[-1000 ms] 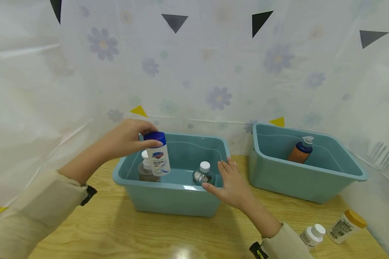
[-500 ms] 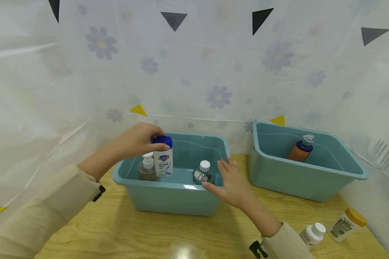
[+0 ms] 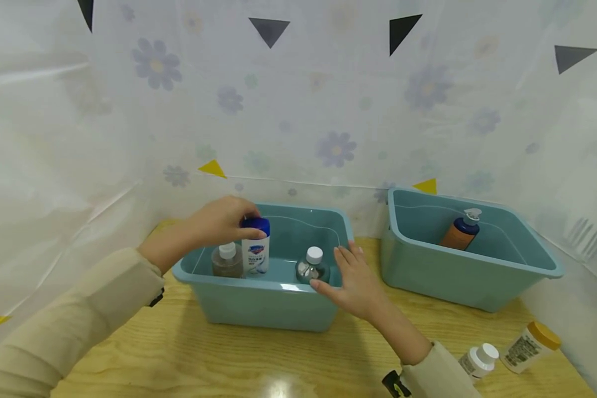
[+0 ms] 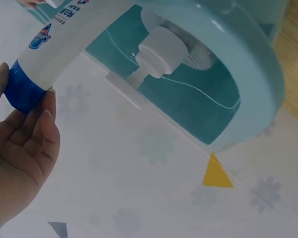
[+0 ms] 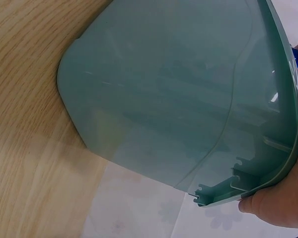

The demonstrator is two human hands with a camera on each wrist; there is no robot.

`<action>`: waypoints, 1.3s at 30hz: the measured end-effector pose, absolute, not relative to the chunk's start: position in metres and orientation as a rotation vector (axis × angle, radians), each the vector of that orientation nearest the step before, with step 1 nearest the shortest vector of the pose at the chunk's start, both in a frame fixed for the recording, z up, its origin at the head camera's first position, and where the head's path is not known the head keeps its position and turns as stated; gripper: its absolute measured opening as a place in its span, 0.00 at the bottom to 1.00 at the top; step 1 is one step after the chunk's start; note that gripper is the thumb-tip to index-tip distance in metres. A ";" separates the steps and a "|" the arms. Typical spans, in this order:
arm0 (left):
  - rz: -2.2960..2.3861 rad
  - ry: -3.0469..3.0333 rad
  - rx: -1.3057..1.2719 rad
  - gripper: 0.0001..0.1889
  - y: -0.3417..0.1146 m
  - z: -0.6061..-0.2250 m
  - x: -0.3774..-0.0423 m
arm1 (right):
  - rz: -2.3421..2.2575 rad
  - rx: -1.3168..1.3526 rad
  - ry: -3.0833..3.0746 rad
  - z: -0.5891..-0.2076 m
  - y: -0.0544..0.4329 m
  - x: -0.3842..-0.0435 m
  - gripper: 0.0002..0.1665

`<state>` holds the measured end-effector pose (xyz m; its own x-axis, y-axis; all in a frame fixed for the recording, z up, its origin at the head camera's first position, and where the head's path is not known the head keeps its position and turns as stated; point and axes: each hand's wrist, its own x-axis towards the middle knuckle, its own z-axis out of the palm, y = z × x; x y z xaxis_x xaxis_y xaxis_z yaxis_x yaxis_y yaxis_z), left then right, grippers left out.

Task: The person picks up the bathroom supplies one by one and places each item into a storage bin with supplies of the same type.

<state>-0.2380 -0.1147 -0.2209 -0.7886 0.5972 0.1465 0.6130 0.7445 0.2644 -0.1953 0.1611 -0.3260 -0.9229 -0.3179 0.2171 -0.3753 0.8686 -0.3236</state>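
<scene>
Inside the left tub (image 3: pixel 273 309), head view, my left hand (image 3: pixel 221 220) holds the white bottle (image 3: pixel 256 257) upright; my right hand (image 3: pixel 357 284), thumb (image 3: pixel 325 289) apart from fingers, presumably steadies the rim (image 3: pixel 346 231). Left-wrist view: fingers (image 4: pixel 49 130) clamp the cap (image 4: pixel 23 89), probably leaving the base free.

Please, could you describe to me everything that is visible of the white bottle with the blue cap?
The white bottle looks like smooth plastic, with its blue cap on, a red-and-blue emblem and small dark print. The left hand grips it by the cap, roughly upright, inside the bin at left in the head view. It is between the pump bottle and the clear bottle, nearer the former. Whether its base touches the bin's floor I cannot tell.
</scene>
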 end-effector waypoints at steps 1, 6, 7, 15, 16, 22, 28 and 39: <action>-0.461 -2.890 -1.011 0.18 -0.114 -0.222 -0.238 | 0.552 0.538 -2.884 -0.326 0.161 -0.195 0.53; -0.420 -2.916 -1.034 0.20 -0.113 -0.226 -0.239 | 0.573 0.529 -2.892 -0.327 0.161 -0.195 0.53; -0.409 -2.920 -1.039 0.20 -0.112 -0.227 -0.239 | 0.575 0.528 -2.893 -0.327 0.161 -0.195 0.53; -0.337 -2.930 -1.080 0.19 -0.107 -0.231 -0.241 | 0.573 0.530 -2.902 -0.327 0.161 -0.195 0.53; -0.333 -2.927 -1.091 0.19 -0.106 -0.231 -0.241 | 0.572 0.529 -2.900 -0.327 0.161 -0.195 0.53; -0.289 -2.941 -1.126 0.17 -0.102 -0.230 -0.242 | 0.561 0.527 -2.894 -0.327 0.162 -0.195 0.53; -0.256 -2.969 -1.117 0.17 -0.097 -0.233 -0.245 | 0.555 0.521 -2.898 -0.326 0.161 -0.195 0.53; -0.202 -2.997 -1.101 0.18 -0.092 -0.243 -0.251 | 0.550 0.522 -2.898 -0.326 0.159 -0.194 0.53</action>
